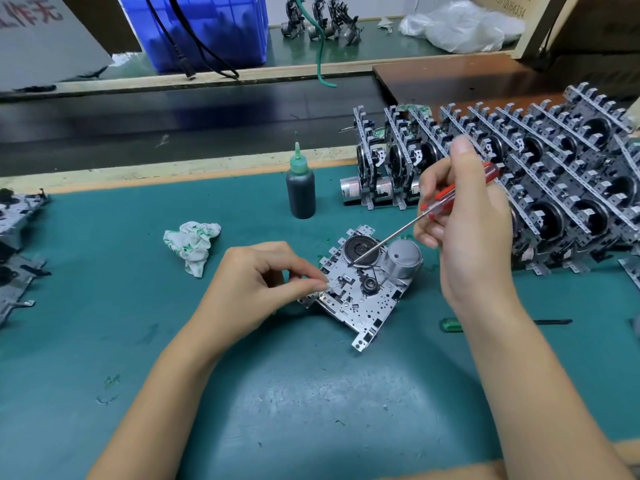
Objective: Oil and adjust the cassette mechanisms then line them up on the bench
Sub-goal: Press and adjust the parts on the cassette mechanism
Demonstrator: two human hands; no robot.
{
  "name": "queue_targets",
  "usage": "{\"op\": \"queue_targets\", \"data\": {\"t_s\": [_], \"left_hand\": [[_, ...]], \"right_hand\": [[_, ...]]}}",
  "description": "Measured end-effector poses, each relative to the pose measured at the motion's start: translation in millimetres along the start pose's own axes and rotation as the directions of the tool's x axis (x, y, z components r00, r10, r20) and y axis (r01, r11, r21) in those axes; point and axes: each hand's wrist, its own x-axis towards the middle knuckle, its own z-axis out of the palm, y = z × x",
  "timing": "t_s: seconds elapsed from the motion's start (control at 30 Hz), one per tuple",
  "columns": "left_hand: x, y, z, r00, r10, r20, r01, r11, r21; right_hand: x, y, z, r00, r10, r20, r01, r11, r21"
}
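A grey metal cassette mechanism [360, 296] lies flat on the green mat, with a black flywheel and a silver motor on top. My left hand [256, 285] pinches its left edge with thumb and forefinger. My right hand [464, 230] grips a red-handled screwdriver [446, 199]; its shaft slants down and the tip touches the mechanism beside the flywheel. A dark oil bottle [300, 188] with a green nozzle stands upright behind the mechanism. Several finished mechanisms [540, 181] stand on edge in rows at the right.
A crumpled white and green rag [192, 242] lies left of the mechanism. More mechanisms [17, 233] lie at the left edge. A green-handled tool [453, 324] lies behind my right forearm. A dark conveyor belt [173, 123] and a blue crate [207, 29] are beyond the mat.
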Motion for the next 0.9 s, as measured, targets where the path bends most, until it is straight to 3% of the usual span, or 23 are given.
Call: {"op": "queue_targets", "data": {"t_s": [0.43, 0.63, 0.9], "left_hand": [[-1, 1, 1, 0.999, -0.025, 0.023, 0.026, 0.999, -0.043], [0, 0, 1, 1.0, -0.025, 0.001, 0.025, 1.0, -0.017], [0, 0, -1, 1.0, -0.021, 0.01, 0.021, 1.0, -0.011]], "right_hand": [[0, 10, 1, 0.984, -0.126, 0.123, 0.15, 0.966, -0.209], [-6, 14, 6, 0.925, -0.232, 0.302, 0.344, 0.849, -0.4], [-14, 19, 12, 0.877, -0.329, 0.35, 0.456, 0.8, -0.39]]}}
